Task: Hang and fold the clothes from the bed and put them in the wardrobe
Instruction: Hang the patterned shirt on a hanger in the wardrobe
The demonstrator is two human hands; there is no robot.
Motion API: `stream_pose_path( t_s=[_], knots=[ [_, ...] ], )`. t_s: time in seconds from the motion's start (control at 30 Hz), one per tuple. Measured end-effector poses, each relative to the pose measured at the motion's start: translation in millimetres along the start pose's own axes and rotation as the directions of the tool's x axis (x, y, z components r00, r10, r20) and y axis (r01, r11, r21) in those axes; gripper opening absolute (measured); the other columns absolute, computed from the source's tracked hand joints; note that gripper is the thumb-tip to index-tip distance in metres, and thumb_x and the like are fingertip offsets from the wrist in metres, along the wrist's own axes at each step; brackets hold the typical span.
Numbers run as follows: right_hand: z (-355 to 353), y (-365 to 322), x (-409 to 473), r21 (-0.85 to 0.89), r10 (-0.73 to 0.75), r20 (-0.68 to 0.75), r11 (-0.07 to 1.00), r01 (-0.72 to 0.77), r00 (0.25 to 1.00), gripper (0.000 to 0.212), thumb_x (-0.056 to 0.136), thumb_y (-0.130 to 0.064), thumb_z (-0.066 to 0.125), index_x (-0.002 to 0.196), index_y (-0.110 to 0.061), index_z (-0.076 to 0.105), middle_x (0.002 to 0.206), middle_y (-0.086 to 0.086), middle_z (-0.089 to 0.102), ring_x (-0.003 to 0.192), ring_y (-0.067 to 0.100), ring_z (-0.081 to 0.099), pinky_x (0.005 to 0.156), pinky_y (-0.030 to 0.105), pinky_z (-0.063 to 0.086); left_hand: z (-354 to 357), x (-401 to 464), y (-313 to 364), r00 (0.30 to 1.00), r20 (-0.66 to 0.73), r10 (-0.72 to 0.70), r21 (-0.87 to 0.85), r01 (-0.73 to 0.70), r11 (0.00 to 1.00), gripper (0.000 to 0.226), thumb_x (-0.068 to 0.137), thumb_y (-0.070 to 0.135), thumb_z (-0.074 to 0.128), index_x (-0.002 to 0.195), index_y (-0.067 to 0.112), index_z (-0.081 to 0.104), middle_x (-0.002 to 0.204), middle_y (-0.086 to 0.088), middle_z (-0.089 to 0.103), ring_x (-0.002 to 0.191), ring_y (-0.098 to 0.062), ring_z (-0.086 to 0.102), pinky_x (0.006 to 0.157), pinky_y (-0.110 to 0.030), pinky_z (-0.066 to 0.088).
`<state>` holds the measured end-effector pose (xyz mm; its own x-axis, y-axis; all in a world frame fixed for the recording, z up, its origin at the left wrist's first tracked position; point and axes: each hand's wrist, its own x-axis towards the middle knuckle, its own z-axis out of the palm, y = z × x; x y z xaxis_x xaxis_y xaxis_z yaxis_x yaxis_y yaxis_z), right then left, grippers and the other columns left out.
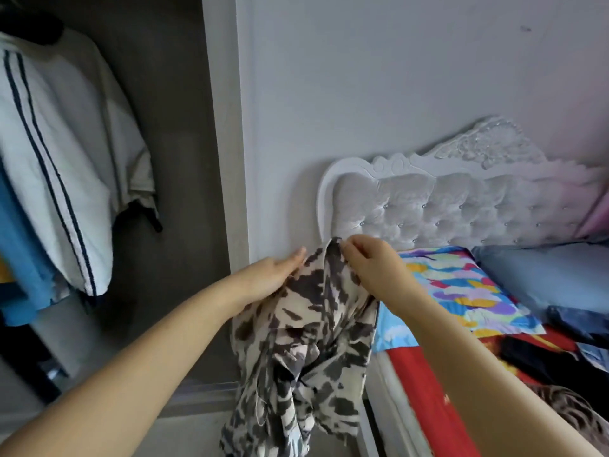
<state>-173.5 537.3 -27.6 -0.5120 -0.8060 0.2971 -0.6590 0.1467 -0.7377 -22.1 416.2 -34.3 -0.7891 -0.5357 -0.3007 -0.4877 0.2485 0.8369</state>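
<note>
A cream garment with dark grey blotches (306, 351) hangs in the air between the wardrobe and the bed. My right hand (369, 262) pinches its top edge with curled fingers. My left hand (276, 275) lies against the cloth's left side with fingers straight, its thumb hidden behind the fabric. The open wardrobe (171, 159) is at the left. In it hang a white top with two dark stripes (62, 166) and a blue garment (19, 258). The bed (438, 400), with a red sheet, is at the right.
A white tufted headboard (454, 206) stands against the wall. On the bed lie a colourful patterned pillow (461, 288), a grey-blue pillow (553, 275), dark clothes (540, 354) and a leopard-print piece (573, 410). Pale floor (184, 433) shows below the wardrobe.
</note>
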Motion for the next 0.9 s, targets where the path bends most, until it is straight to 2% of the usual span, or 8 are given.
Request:
stream_pose_path(
  t_s=[0.07, 0.2, 0.27, 0.43, 0.53, 0.67, 0.77, 0.9],
  knots=[
    [-7.3, -11.5, 10.3, 0.062, -0.044, 0.002, 0.997, 0.044, 0.999, 0.04, 0.097, -0.026, 0.049, 0.058, -0.019, 0.041, 0.041, -0.011, 0.039, 0.04, 0.007, 0.037, 0.041, 0.016, 0.028, -3.5, -5.9, 4.2, 0.984, -0.057, 0.166, 0.168, -0.154, 0.974, 0.087, 0.063, 0.087, 0.025, 0.122, 0.033, 0.061, 0.122, 0.009, 0.062, 0.109, -0.004, 0.056, 0.088, -0.015, 0.038],
    [-13.5, -34.5, 22.4, 0.114, -0.177, 0.129, 0.98, 0.163, 0.976, 0.041, 0.096, -0.029, 0.052, 0.056, -0.023, 0.046, 0.045, -0.012, 0.038, 0.043, 0.007, 0.033, 0.043, 0.017, 0.026, 10.7, -11.1, 12.6, 0.916, -0.092, 0.39, 0.138, -0.376, 0.916, 0.028, 0.08, 0.06, 0.062, 0.102, 0.044, 0.053, 0.1, 0.021, 0.066, 0.091, 0.012, 0.059, 0.075, -0.005, 0.045],
    [-14.9, -43.4, 27.1, 0.166, -0.234, 0.198, 0.965, 0.202, 0.952, 0.039, 0.096, -0.03, 0.053, 0.06, -0.016, 0.048, 0.048, -0.012, 0.036, 0.046, 0.008, 0.031, 0.044, 0.017, 0.026, 13.4, -9.1, 11.5, 0.915, -0.163, 0.369, 0.151, -0.347, 0.926, 0.009, 0.09, 0.036, 0.058, 0.099, 0.036, 0.058, 0.095, 0.014, 0.068, 0.09, 0.001, 0.063, 0.078, -0.016, 0.05],
    [-27.9, -51.7, 42.9, 0.091, -0.24, 0.384, 0.971, 0.222, 0.892, 0.014, 0.088, -0.03, 0.065, 0.077, -0.022, 0.068, 0.054, -0.016, 0.051, 0.049, 0.0, 0.043, 0.048, 0.009, 0.037, -35.2, -14.2, -3.9, 0.944, -0.232, 0.235, 0.097, -0.218, 0.971, 0.029, 0.097, 0.019, 0.049, 0.1, -0.004, 0.066, 0.101, -0.026, 0.067, 0.083, -0.026, 0.064, 0.075, -0.035, 0.047],
    [-16.7, -52.8, 57.2, -0.286, -0.144, 0.554, 0.892, 0.35, 0.82, 0.009, 0.085, -0.03, 0.068, 0.091, -0.025, 0.064, 0.063, -0.02, 0.057, 0.063, -0.001, 0.053, 0.057, 0.009, 0.039, -71.2, -16.7, -9.7, 0.902, -0.362, 0.236, 0.19, -0.176, 0.966, 0.027, 0.097, 0.012, 0.047, 0.094, -0.008, 0.065, 0.095, -0.029, 0.065, 0.072, -0.021, 0.057, 0.066, -0.03, 0.04],
    [15.6, -48.1, 91.4, -0.642, -0.027, 0.381, 0.711, 0.286, 0.924, 0.016, 0.093, -0.016, 0.049, 0.098, -0.009, 0.062, 0.096, 0.009, 0.066, 0.097, 0.03, 0.06, 0.077, 0.032, 0.045, -123.4, -15.8, -17.8, 0.778, -0.574, 0.256, 0.295, -0.095, 0.951, 0.028, 0.092, 0.001, 0.042, 0.068, 0.005, 0.055, 0.06, -0.016, 0.044, 0.054, -0.019, 0.039, 0.053, -0.028, 0.023],
    [33.4, -57.6, 119.0, -0.707, 0.051, 0.305, 0.681, 0.19, 0.951, 0.019, 0.085, -0.002, 0.043, 0.092, -0.009, 0.059, 0.1, 0.013, 0.066, 0.096, 0.032, 0.061, 0.077, 0.034, 0.048, -171.6, -12.9, -39.0, 0.705, -0.672, 0.227, 0.311, -0.01, 0.951, 0.024, 0.094, 0.004, 0.039, 0.079, 0.006, 0.058, 0.064, -0.012, 0.035, 0.056, -0.019, 0.032, 0.052, -0.03, 0.017],
    [66.9, -92.0, 147.8, -0.531, 0.039, 0.287, 0.838, 0.125, 0.957, 0.033, 0.079, 0.005, 0.04, 0.096, -0.009, 0.065, 0.078, 0.005, 0.061, 0.072, 0.026, 0.058, 0.061, 0.029, 0.045, -218.1, -6.0, -64.8, 0.705, -0.676, 0.212, 0.324, 0.026, 0.946, 0.027, 0.092, 0.003, 0.036, 0.089, 0.003, 0.062, 0.07, -0.012, 0.052, 0.059, -0.022, 0.045, 0.049, -0.027, 0.025]
  ],
)
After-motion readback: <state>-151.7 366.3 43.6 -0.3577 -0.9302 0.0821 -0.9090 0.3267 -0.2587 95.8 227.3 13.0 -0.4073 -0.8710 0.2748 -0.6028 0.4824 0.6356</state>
